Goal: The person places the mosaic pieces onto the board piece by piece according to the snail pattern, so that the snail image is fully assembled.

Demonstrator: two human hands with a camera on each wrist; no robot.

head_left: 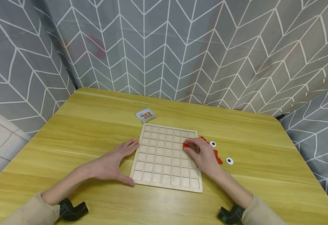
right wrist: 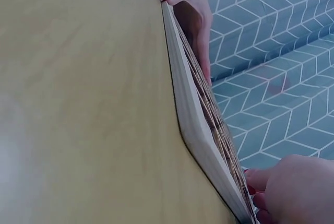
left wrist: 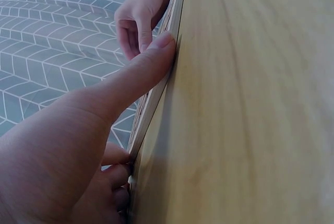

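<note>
free room between the hands (head_left: 107,163) (head_left: 205,155) over the grid board (head_left: 159,159), red pieces (head_left: 216,153) — eye discs (head_left: 229,161) too — obstructing its right

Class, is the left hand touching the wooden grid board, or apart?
Touching: the left wrist view shows the left hand resting its thumb tip against the edge of the wooden grid board, with no gap.

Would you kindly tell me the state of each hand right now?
Left hand: open, touching the edge of the gridded wooden board.
Right hand: closed, holding a red piece.
</note>
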